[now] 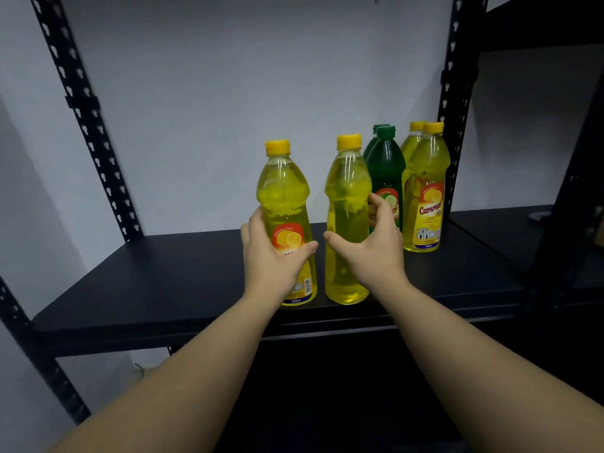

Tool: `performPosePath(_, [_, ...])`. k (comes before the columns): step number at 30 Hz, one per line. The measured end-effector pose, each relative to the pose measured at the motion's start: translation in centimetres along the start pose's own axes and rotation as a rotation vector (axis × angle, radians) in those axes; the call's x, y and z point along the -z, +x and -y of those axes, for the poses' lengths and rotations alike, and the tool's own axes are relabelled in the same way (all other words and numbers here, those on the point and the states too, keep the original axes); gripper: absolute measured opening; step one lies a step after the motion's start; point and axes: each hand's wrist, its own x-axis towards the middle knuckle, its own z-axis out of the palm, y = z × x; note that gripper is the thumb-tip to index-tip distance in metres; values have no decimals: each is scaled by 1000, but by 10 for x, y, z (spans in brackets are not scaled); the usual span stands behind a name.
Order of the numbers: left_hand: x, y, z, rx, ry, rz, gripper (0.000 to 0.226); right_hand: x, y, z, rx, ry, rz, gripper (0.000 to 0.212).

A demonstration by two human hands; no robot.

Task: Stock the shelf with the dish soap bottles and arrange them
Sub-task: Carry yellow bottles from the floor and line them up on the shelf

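Left hand (273, 253) grips labelled yellow bottle (287, 220); right hand (369, 246), at 3 o'clock, grips label-hidden yellow bottle (347, 220), likely for aligning.

Wide open shelf board (147, 276) on the left; green bottles (385, 171) and yellow bottles (425, 191) crowd the back right corner against the upright post (454, 103).

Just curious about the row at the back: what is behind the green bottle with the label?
Behind the front green bottle stands a second green bottle; only its cap and one shoulder show. The rest of it is covered, so any label cannot be seen. Beyond it is the pale wall.
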Motion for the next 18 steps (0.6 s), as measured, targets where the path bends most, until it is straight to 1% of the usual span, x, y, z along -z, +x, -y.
performPosePath(3, [-3,0,7,-9,30,8,104,1,-6,-5,2,-30,14,94])
performPosePath(6, [-1,-1,10,-15,76,53,108,4,-16,-14,-20,-143,70,106])
performPosePath(8, [4,1,12,0,73,111,103,7,-22,-20,-48,-221,95,110])
performPosePath(10, [11,3,14,46,40,185,94,9,-26,-25,-74,-232,106,104])
performPosePath(13, [20,1,18,118,-7,259,78,11,-27,-24,-113,-153,127,96])
performPosePath(16, [27,0,17,139,-1,295,75,13,-28,-23,-139,-67,217,81])
performPosePath(18, [31,0,16,145,-4,312,76,13,-28,-23,-136,-56,257,81])
